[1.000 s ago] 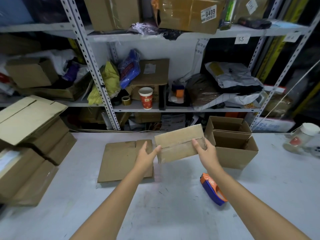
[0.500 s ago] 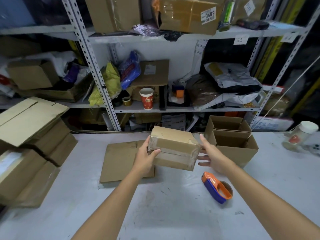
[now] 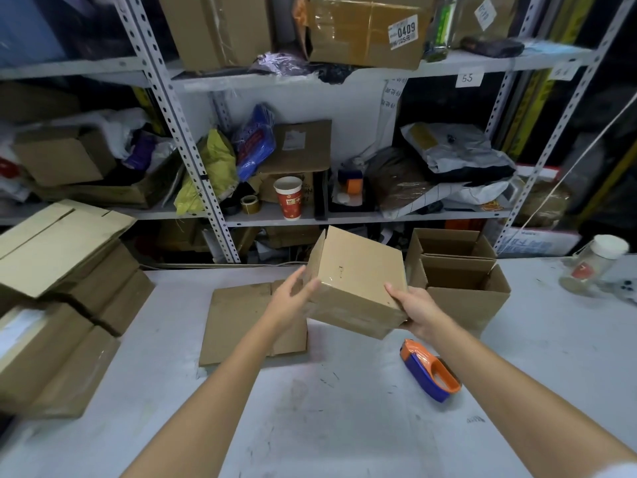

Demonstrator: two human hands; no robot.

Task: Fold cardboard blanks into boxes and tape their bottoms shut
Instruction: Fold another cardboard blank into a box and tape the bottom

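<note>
Presses the left hand [image 3: 293,298] against the left side of the box [image 3: 358,277], fingers straight and close together, a little blurred. Clamps the right hand [image 3: 418,310] on the box's near right corner, thumb laid across the top face, fingers curled underneath and mostly hidden. Holds the box tilted in the air above the table [image 3: 310,426], closed face up, glossy tape showing on its near side. Just below and to the left, on the tabletop, flat cardboard blanks [image 3: 241,322], partly covered by the left forearm. Beside the right forearm, lying on the table, an orange and blue tape dispenser [image 3: 431,370], apart from both hands. Right behind the box, two open boxes [image 3: 462,288], one before the other, flaps up. Far left, a heap of larger cartons [image 3: 58,270]. Far right, a white-lidded jar [image 3: 596,267]. Beyond the table, a metal rack [image 3: 188,150] crowded with parcels, bags and a red paper cup [image 3: 289,198].
</note>
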